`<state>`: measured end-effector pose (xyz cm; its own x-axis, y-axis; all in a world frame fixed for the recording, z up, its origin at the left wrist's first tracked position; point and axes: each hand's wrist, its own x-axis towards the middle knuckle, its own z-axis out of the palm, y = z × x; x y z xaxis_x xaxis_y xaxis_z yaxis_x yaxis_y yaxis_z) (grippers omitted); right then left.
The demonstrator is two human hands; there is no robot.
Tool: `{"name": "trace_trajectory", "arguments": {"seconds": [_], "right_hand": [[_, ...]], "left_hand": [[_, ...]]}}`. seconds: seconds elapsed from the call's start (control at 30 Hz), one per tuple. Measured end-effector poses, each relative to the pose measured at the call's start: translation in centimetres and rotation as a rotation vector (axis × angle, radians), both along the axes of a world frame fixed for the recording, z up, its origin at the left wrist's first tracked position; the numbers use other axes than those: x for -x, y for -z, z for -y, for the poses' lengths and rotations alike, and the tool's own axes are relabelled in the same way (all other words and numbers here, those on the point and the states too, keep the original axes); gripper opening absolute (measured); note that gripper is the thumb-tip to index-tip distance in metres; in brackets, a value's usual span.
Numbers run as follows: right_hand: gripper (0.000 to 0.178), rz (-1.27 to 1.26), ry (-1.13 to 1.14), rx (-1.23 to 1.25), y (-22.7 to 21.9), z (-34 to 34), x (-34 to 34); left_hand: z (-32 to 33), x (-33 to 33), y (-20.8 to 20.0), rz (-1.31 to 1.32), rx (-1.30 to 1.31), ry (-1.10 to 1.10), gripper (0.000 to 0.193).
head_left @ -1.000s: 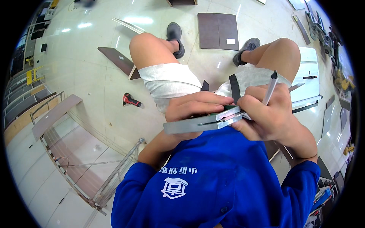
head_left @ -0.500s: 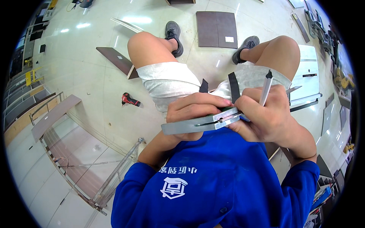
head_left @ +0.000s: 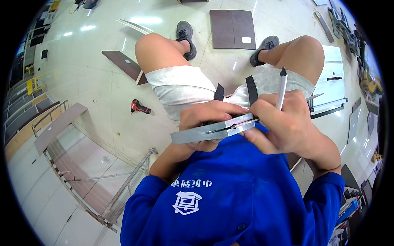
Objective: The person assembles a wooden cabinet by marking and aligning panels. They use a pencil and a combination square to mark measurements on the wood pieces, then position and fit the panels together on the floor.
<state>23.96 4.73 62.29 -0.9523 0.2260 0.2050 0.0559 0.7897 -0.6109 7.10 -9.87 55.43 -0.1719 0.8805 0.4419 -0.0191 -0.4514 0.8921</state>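
Observation:
My left hand (head_left: 201, 114) is closed around a flat grey metal tool body (head_left: 195, 136), held level in front of my chest. A narrow slot runs along its edge towards the right end. At that end my right hand (head_left: 287, 121) is closed, its fingertips close to the slot. A white pen-like stick (head_left: 282, 91) with a dark tip stands up between the right fingers. Behind the same hand a thin pointed grey piece (head_left: 315, 97) juts out to the right; its other end is hidden. Whatever my right fingertips pinch by the slot is too covered to name.
A red and black cordless drill (head_left: 140, 107) lies on the floor at left. Brown panels (head_left: 232, 29) rest beyond my feet, and another brown board (head_left: 123, 63) lies beside my left knee. A white panel (head_left: 332, 78) is at right; a metal-framed structure (head_left: 78, 180) stands at lower left.
The metal tool body has shifted slightly left and up. My right hand has turned a little, bringing the white stick more upright and further left. Both hands keep their holds.

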Motion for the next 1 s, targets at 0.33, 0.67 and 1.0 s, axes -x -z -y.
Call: {"name": "trace_trajectory", "arguments": {"seconds": [0.33,0.67,1.0], "right_hand": [[0.028,-0.038,0.019,0.022,0.4,0.4,0.1],[0.030,-0.024,0.002,0.013,0.8,0.3,0.1],[0.027,0.068,0.071,0.070,1.8,-0.4,0.3]], "left_hand": [[0.1,0.8,0.0,-0.201,0.042,0.031,0.021],[0.7,-0.1,0.5,-0.040,0.069,-0.021,0.021],[-0.5,0.2,0.1,-0.087,0.218,-0.058,0.024]]}}
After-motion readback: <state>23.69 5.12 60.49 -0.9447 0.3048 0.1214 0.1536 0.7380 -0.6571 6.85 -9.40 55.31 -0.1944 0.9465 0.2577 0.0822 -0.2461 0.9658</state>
